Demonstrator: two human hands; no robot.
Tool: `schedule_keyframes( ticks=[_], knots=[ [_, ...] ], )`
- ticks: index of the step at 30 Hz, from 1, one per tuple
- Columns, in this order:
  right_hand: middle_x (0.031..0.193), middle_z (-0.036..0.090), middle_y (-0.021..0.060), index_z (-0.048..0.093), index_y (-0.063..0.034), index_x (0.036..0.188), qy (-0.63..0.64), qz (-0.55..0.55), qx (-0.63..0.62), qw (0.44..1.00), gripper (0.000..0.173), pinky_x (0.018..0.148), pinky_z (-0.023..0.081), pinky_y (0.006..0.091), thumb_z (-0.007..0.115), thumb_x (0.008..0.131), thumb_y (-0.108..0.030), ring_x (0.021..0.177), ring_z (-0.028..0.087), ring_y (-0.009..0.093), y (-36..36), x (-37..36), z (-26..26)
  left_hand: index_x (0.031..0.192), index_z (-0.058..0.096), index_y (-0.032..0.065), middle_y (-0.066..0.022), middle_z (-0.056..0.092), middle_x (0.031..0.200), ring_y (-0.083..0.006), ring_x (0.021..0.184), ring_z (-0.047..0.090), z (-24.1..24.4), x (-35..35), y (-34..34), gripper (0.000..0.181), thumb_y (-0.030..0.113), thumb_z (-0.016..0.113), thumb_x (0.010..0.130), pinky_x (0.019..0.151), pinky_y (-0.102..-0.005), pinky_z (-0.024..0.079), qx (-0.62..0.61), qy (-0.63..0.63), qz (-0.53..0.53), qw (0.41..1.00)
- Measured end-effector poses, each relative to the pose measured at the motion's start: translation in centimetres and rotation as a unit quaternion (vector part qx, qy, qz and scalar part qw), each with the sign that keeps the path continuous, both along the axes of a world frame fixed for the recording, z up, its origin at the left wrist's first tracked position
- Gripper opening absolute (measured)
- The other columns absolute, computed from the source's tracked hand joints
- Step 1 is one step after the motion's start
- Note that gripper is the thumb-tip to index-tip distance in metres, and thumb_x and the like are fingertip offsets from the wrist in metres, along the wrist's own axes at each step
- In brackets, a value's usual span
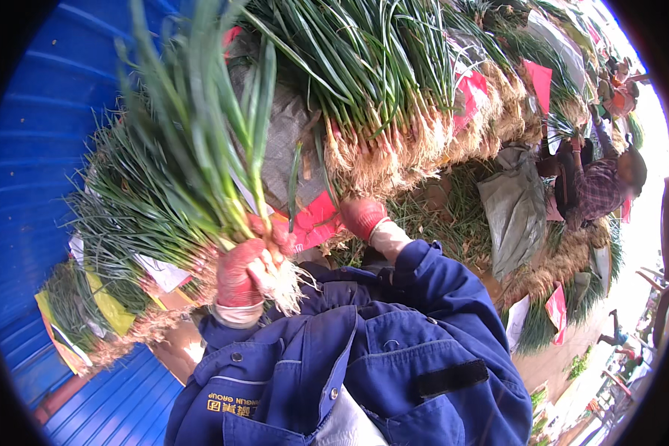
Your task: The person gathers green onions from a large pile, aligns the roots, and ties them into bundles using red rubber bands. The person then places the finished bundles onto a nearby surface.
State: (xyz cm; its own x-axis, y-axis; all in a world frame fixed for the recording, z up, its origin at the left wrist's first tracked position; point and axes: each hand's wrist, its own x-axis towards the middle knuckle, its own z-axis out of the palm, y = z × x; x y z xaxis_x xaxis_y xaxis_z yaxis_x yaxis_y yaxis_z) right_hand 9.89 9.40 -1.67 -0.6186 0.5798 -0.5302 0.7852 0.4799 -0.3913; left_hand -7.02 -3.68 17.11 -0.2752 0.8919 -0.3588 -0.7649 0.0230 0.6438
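My left hand, in a red-coated work glove, grips a bunch of green onions low on the stems. Their leaves point up and away and look blurred, while pale roots hang out below the fist. My right hand, gloved the same way, is by the root ends of a large pile of green onions. Its fingers are turned away, so whether they hold anything is hidden. Between the hands lies a red printed sheet, next to a grey woven sack.
More green onions lie in rows to the left, along a blue corrugated metal wall. Loose leaves cover the ground on the right, beside a grey plastic sack. A person in a checked shirt sits farther right among more bundles.
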Motion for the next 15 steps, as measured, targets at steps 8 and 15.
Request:
schedule_keyframes(
  ticks=[8,15],
  knots=[
    [0.072,0.062,0.0111,0.064,-0.0084,0.089,0.362,-0.323,0.279,0.829,0.02,0.061,0.048,0.0413,0.07,0.078,-0.023,0.066,0.06,0.029,4.0,3.5,6.5,0.109,0.054,0.0041,-0.0178,0.063,0.097,-0.0263,0.085,0.064,-3.8,-1.2,7.5,0.027,0.01,0.055,0.083,0.075,-0.0376,0.053,-0.023,-0.011,-0.041,0.999],
    [0.085,0.063,0.0107,0.061,-0.0027,0.104,0.403,-0.386,-0.057,0.828,0.036,0.069,0.048,0.0302,0.074,0.075,-0.019,0.077,0.061,0.019,9.9,2.7,-0.2,0.115,0.055,0.004,-0.0156,0.064,0.093,-0.0262,0.083,0.064,-11.0,2.9,9.2,0.038,0.014,0.06,0.079,0.075,-0.0376,0.053,-0.114,-0.065,-0.052,0.99]
  ],
)
